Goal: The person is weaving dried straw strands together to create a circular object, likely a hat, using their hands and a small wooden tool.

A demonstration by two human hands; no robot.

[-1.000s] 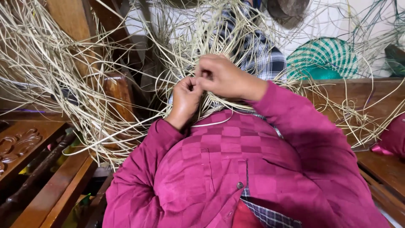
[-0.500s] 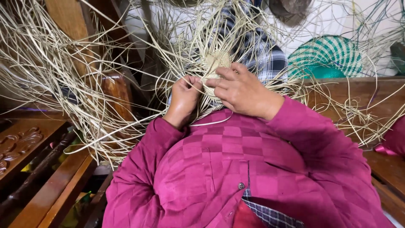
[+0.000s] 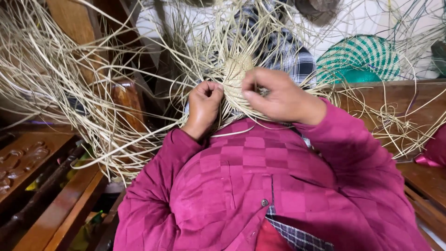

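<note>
Woven straw disc (image 3: 238,69), small, pale, loose strands (image 3: 69,107) fanning outward: I see it just above my fingertips, left hand (image 3: 203,104) curled shut on strands beside it, right hand (image 3: 274,95) pinching its edge; I judge steady tension keeps the weave tight.

Carved dark wooden furniture (image 3: 28,162); white wall (image 3: 371,18) behind.

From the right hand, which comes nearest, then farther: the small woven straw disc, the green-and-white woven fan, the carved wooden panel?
1. Woven straw disc: touching the right hand, at its fingertips.
2. Green-and-white woven fan: up and to the right.
3. Carved wooden panel: far left, lowest.
</note>
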